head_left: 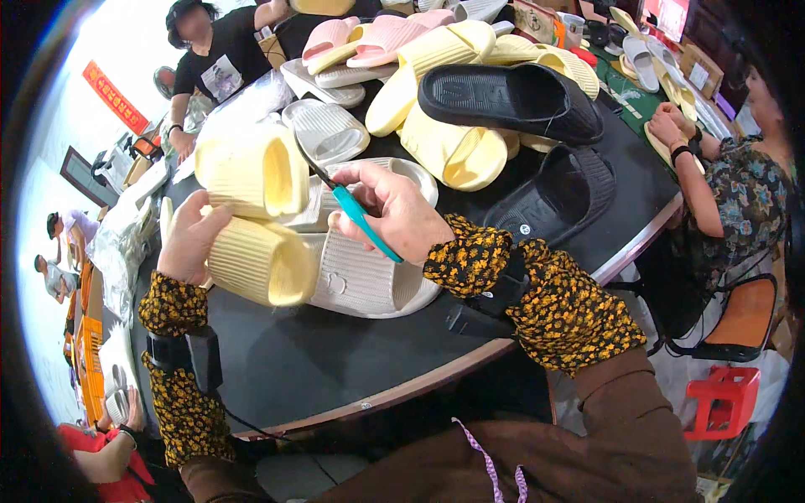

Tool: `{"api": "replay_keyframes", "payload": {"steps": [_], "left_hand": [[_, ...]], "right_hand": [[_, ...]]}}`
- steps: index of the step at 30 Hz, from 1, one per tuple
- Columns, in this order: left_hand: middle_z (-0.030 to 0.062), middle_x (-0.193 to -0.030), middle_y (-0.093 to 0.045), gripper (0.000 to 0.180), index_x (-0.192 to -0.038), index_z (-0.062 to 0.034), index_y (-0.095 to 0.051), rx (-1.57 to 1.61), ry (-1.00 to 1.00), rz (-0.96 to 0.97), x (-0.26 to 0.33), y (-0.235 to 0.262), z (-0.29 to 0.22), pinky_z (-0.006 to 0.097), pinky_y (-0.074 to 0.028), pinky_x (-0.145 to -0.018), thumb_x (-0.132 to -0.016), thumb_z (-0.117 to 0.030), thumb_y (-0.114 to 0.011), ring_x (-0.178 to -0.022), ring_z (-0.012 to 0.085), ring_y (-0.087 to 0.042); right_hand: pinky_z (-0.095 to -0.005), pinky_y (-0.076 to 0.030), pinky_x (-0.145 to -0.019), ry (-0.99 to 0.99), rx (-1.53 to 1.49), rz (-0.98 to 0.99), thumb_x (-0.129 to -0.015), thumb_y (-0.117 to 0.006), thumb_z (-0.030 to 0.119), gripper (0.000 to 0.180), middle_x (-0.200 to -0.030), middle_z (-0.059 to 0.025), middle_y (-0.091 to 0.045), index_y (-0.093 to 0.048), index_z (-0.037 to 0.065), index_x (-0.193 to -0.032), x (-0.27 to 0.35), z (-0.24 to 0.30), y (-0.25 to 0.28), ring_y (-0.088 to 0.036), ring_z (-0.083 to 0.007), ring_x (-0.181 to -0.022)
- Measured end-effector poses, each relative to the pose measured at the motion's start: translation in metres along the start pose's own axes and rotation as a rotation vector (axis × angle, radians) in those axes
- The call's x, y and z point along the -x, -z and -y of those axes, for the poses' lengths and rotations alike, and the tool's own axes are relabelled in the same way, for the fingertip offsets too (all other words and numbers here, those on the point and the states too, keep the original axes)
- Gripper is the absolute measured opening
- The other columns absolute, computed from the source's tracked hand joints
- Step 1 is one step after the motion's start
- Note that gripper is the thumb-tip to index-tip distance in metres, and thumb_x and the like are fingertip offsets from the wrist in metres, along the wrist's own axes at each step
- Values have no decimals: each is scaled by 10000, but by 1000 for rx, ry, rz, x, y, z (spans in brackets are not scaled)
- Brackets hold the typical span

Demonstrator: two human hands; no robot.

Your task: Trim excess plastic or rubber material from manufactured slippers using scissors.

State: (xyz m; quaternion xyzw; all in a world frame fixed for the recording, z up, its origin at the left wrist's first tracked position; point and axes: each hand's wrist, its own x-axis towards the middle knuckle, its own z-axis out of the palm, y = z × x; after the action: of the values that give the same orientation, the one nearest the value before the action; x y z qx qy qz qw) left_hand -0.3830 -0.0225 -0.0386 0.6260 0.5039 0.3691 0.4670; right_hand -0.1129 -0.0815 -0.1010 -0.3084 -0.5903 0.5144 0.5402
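My left hand (189, 239) is closed on a pale yellow slipper (251, 261) with a ribbed strap. A second yellow slipper (251, 174) sits just above it; whether my fingers also grip that one I cannot tell. In my right hand (390, 210) is a pair of teal-handled scissors (365, 222). Their thin dark blades point up and left, toward the yellow slippers. Whether the blades are apart does not show clearly. Beneath and beside my hands lie light grey slippers, the nearest one (369, 277) with a ribbed strap partly behind the yellow slipper.
A heap of slippers covers the dark table (335, 360): black ones (511, 101) at right, pink ones (386, 42) at the far side. Co-workers sit at right and stand at far left. A red stool (723, 401) and an orange chair (742, 314) are at right.
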Motion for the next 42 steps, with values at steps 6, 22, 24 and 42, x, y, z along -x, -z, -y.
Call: {"api": "replay_keyframes", "payload": {"steps": [6, 22, 24, 42], "left_hand": [[117, -975, -588, 284, -1100, 34, -446, 85, -19, 10, 15, -3, -8, 273, -493, -756, -854, -69, -544, -859, 155, -600], [204, -1032, -609, 466, -1237, 60, -358, 124, -40, 45, 47, -34, -36, 276, -471, -816, -824, -38, -551, -918, 186, -610], [210, -1050, -603, 497, -1258, 68, -337, 202, -22, 97, 46, -36, -34, 277, -480, -812, -824, -39, -554, -924, 192, -611], [123, -1131, -561, 341, -1206, 43, -442, 513, -254, -46, 7, -49, -12, 313, -446, -875, -897, -94, -481, -1016, 184, -561]], "right_hand": [[-186, -418, -596, 102, 64, 4, -785, -668, 86, 431, -770, 9, -537, -454, 12, -1152, -3, -12, 3, -485, -23, -657], [-213, -437, -701, 134, 99, -61, -787, -646, 77, 440, -794, -10, -561, -434, 9, -1167, -1, -5, 5, -521, -48, -732], [-213, -436, -702, 124, 113, -79, -789, -641, 78, 433, -792, -11, -565, -434, 11, -1164, -1, 1, 7, -524, -49, -734], [-206, -441, -679, 141, 149, -224, -791, -651, 75, 430, -799, -22, -548, -446, -12, -1159, -8, -7, 11, -512, -53, -716]]}}
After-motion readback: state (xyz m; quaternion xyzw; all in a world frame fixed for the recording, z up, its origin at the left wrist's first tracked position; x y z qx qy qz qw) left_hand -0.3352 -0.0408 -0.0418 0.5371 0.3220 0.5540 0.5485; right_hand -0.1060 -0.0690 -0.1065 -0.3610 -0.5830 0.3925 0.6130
